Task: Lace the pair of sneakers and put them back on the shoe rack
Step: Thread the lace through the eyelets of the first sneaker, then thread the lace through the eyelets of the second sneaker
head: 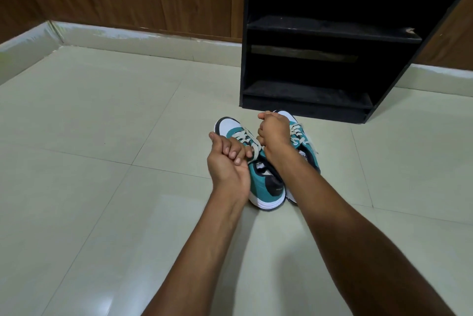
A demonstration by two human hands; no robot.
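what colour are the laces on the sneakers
Cream, off-white laces; the head view shows them on both sneakers.

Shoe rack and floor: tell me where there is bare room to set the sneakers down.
Free: both shelves of the black wooden shoe rack hold nothing visible; the pale tiled floor left of it lies bare to the skirting. Crowded: just before the rack, where the teal-and-white sneakers sit under the left hand and right hand.

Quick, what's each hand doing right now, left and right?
Left hand: closed, pinching the lace of the left sneaker.
Right hand: closed in a fist over the sneakers; what it grips cannot be told.
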